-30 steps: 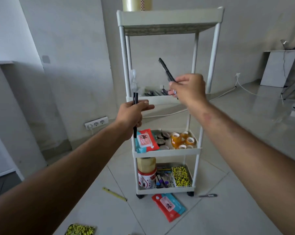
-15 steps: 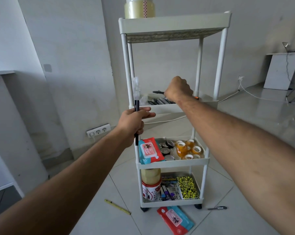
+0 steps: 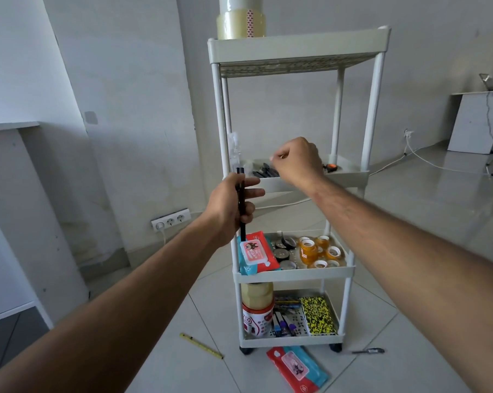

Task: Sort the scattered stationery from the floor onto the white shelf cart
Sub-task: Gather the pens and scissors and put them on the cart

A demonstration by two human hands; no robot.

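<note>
The white shelf cart [image 3: 296,49] stands in front of the person on the tiled floor [image 3: 409,251], and its second tray [image 3: 350,177] has just taken in one more pen. A second ago the right hand [image 3: 297,161] held a black pen up in the air in front of that tray; half a second ago the hand was down over the tray; now it is raised a little above the row of dark pens [image 3: 263,171] lying there, fingers curled in a loose fist, and I see nothing in its grip. I judge the pen has joined that row, though the hand hides part of the tray.

The left hand [image 3: 234,205] has hardly moved through all this. Its grip is closed round a second black pen [image 3: 241,205], held upright just beside the cart's front left post, the lower end pointing down over the red wipes pack [image 3: 258,252] on the third tray.

So one item is sorted and the next is ready, probably for the same tray.

More is left on the floor: a yellow pencil [image 3: 201,346] to the left of the cart, a red and blue wipes pack [image 3: 297,370] lying just in front of its wheels, and a dark pen [image 3: 368,351] at the right. The tape rolls [image 3: 319,251], the notebook [image 3: 319,316] on the bottom tray and the big clear tape rolls [image 3: 241,21] on top are already in place.
</note>
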